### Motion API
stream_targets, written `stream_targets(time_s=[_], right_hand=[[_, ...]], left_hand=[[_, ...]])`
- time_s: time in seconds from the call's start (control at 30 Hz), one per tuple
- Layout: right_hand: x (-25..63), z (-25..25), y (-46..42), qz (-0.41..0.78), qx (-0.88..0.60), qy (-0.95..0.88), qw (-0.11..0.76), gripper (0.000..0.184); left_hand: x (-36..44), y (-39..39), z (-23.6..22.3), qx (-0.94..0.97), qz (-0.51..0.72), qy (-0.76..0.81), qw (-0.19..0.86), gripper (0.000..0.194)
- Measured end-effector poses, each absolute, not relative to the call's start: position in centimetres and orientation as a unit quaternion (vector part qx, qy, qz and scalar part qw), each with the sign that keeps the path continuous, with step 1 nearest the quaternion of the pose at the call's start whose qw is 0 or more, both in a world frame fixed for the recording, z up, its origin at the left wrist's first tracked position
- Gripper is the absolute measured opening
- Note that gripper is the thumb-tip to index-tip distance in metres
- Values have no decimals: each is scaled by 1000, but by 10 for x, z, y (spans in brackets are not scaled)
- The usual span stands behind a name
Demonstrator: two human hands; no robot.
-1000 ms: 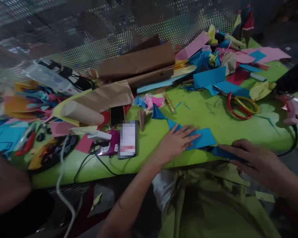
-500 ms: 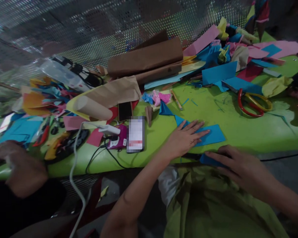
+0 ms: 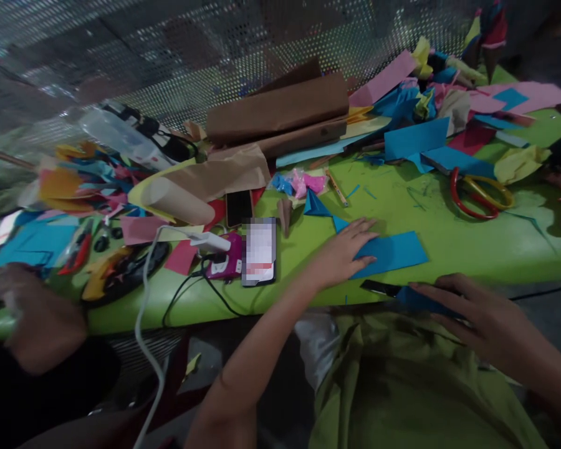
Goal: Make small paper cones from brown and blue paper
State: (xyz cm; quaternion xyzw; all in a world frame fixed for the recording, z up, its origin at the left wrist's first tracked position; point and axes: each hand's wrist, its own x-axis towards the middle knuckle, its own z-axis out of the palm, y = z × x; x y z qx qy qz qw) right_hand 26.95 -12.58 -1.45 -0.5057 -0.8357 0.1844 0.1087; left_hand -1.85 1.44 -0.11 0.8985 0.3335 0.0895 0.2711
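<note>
My left hand (image 3: 346, 254) presses on a blue paper strip (image 3: 397, 252) on the green table, its fingers spread across the left part of the strip. My right hand (image 3: 467, 305), at the table's front edge, closes its fingers around a blue piece (image 3: 425, 302). A dark, flat, blade-like tip (image 3: 378, 288) sticks out from that piece toward my left hand; whether the two are one tool is unclear. A small folded blue paper cone (image 3: 315, 204) sits just beyond my left hand, and a brown paper cone (image 3: 285, 215) stands left of it.
A phone (image 3: 259, 252) and a purple power adapter (image 3: 224, 259) with cables lie to the left. Red and yellow loops (image 3: 481, 193) rest at the right. Brown paper (image 3: 275, 109) and crumpled coloured paper line the back. Another person's bare foot (image 3: 37, 312) is on the left edge.
My right hand has drawn slightly to the right with the blue piece, and more of the dark blade-like tip shows. My left hand has shifted slightly left, its fingers bunching closer.
</note>
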Motion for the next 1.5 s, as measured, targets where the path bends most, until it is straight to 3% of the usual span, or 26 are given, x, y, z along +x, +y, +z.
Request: stream_targets(time_s=[0.2,0.43,0.83,1.17,1.5], right_hand=[[290,-10,-133,152,-537,-822,116,50],[300,-7,-136,148,-564,-805,108,50],[312,-2,-142,168,-558,-806,106,48],[278,-1,-126,82,-568,-811,110,47],[221,-15,-125,101,-523,-837,126,46]], left_hand=[[-17,4,4,912,106,347,192,39],[-15,1,3,856,154,425,250,10],[-16,2,-1,809,209,442,326,8],[-15,3,-3,804,207,448,332,9],[-13,4,-5,826,171,443,304,12]])
